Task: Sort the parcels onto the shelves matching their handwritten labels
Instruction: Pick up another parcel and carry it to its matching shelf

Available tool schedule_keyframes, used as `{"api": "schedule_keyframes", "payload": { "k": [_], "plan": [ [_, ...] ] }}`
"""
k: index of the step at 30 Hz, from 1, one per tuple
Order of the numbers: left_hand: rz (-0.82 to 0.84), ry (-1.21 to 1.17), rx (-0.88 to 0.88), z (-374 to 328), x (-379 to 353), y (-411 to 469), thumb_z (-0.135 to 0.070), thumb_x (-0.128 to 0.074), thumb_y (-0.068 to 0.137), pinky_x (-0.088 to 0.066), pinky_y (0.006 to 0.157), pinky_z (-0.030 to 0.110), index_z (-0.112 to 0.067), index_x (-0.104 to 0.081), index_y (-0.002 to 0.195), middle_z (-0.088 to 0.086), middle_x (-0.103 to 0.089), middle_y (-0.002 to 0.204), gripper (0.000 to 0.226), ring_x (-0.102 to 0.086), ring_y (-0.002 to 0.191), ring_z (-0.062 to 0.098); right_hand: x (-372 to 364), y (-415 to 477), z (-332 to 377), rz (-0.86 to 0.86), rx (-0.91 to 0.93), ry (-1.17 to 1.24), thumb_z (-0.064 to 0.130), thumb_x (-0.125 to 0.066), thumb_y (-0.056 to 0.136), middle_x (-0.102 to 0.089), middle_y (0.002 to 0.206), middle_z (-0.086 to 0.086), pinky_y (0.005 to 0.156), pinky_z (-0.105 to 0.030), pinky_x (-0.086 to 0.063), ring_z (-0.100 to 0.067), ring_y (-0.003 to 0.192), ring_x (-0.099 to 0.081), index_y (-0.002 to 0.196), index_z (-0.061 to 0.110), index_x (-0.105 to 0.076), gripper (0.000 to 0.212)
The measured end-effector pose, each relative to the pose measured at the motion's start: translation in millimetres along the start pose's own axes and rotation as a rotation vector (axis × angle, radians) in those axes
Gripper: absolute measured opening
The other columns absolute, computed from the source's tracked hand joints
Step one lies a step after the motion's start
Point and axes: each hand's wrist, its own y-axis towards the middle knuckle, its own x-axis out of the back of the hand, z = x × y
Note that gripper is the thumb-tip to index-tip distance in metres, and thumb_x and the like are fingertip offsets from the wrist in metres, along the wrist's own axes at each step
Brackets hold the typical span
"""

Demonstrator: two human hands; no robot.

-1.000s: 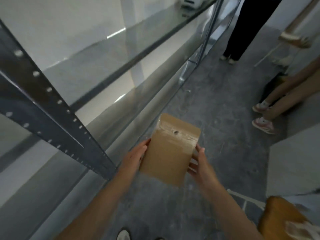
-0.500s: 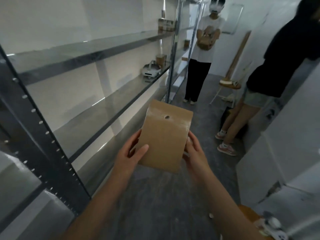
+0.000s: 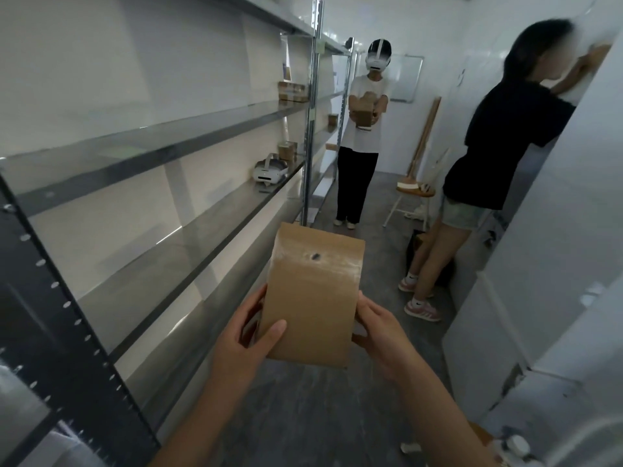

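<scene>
I hold a flat brown paper parcel (image 3: 312, 298) upright in front of me over the aisle floor. It has a small round hole near its top, and no handwriting shows on the side facing me. My left hand (image 3: 247, 345) grips its lower left edge, thumb on the front. My right hand (image 3: 379, 335) grips its lower right edge. A long metal shelving unit (image 3: 188, 227) with several grey shelves runs along the left wall. Small brown boxes (image 3: 292, 91) stand on the far end of an upper shelf, and another brown box (image 3: 287, 151) stands a level lower.
A white headset (image 3: 269, 171) lies on the middle shelf. A person in a white shirt (image 3: 365, 129) stands down the aisle holding a brown parcel. A person in a black shirt (image 3: 495, 156) leans on the white cabinet (image 3: 556, 264) at right. A stool (image 3: 413, 193) stands beyond.
My view has lifted from the floor to the aisle ahead. The parcel stays held in both hands and is now more upright, with my left thumb across its front.
</scene>
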Motion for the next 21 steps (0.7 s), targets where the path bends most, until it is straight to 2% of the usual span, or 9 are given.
{"api": "schedule_keyframes", "payload": {
  "k": [3, 7, 9, 11, 13, 15, 19, 21],
  "plan": [
    [0.003, 0.031, -0.009, -2, 6, 2, -0.042, -0.077, 0.074, -0.049, 0.103, 0.029, -0.048, -0.05, 0.137, -0.026, -0.057, 0.135, 0.068, -0.054, 0.118, -0.016, 0, 0, 9, -0.01, -0.031, -0.045, 0.043, -0.045, 0.102, -0.077, 0.113, 0.005, 0.086, -0.036, -0.055, -0.018, 0.115, -0.066, 0.126, 0.022, -0.068, 0.039],
    [0.006, 0.054, -0.007, -5, 8, 2, -0.052, -0.08, 0.069, -0.049, 0.105, 0.036, -0.05, -0.051, 0.135, -0.023, -0.056, 0.138, 0.072, -0.053, 0.128, 0.001, -3, -3, 20, -0.002, -0.038, -0.063, 0.059, -0.039, 0.098, -0.08, 0.091, 0.009, 0.084, -0.035, -0.055, -0.012, 0.089, -0.074, 0.112, 0.022, -0.074, 0.052],
    [0.01, 0.057, -0.015, -8, 6, 2, -0.053, -0.078, 0.073, -0.047, 0.106, 0.034, -0.051, -0.052, 0.134, -0.022, -0.056, 0.139, 0.066, -0.052, 0.129, 0.001, -8, -6, 24, 0.0, -0.029, -0.098, 0.064, -0.046, 0.093, -0.079, 0.096, 0.01, 0.081, -0.032, -0.056, -0.01, 0.092, -0.073, 0.103, 0.03, -0.073, 0.044],
    [0.034, 0.08, -0.033, -13, 4, 0, -0.049, -0.064, 0.085, -0.046, 0.106, 0.029, -0.053, -0.055, 0.13, -0.025, -0.056, 0.137, 0.046, -0.052, 0.126, -0.006, -11, -8, 26, -0.021, 0.001, -0.13, 0.059, -0.06, 0.088, -0.075, 0.107, 0.01, 0.077, -0.029, -0.054, -0.009, 0.099, -0.069, 0.109, 0.031, -0.068, 0.036],
    [0.056, 0.093, -0.052, -17, 3, -1, -0.033, -0.052, 0.098, -0.045, 0.102, 0.022, -0.053, -0.06, 0.126, -0.027, -0.059, 0.13, 0.035, -0.054, 0.12, -0.01, -10, -8, 28, -0.041, 0.025, -0.121, 0.055, -0.066, 0.086, -0.073, 0.113, 0.01, 0.078, -0.028, -0.053, -0.009, 0.102, -0.068, 0.117, 0.029, -0.066, 0.041],
    [0.046, 0.125, -0.096, -18, 5, -1, -0.015, -0.051, 0.101, -0.044, 0.099, 0.019, -0.047, -0.063, 0.124, -0.025, -0.062, 0.124, 0.041, -0.056, 0.117, -0.009, -8, -8, 28, -0.036, 0.033, -0.089, 0.054, -0.067, 0.085, -0.074, 0.112, 0.009, 0.079, -0.028, -0.053, -0.01, 0.103, -0.069, 0.117, 0.028, -0.067, 0.041],
    [-0.068, 0.273, -0.25, -19, 5, 4, -0.003, -0.058, 0.096, -0.037, 0.094, 0.0, -0.038, -0.067, 0.12, -0.029, -0.063, 0.12, 0.044, -0.053, 0.117, -0.012, -12, -7, 25, -0.009, 0.023, -0.045, 0.055, -0.068, 0.082, -0.076, 0.112, 0.009, 0.085, -0.032, -0.055, -0.011, 0.105, -0.07, 0.117, 0.028, -0.068, 0.044],
    [-0.158, 0.317, -0.278, -18, 4, 5, -0.002, -0.062, 0.092, -0.032, 0.097, 0.002, -0.04, -0.066, 0.12, -0.029, -0.06, 0.122, 0.047, -0.049, 0.12, -0.01, -16, -9, 25, 0.009, 0.034, -0.043, 0.054, -0.069, 0.082, -0.076, 0.111, 0.011, 0.086, -0.033, -0.056, -0.01, 0.104, -0.071, 0.118, 0.029, -0.068, 0.044]
  ]
}}
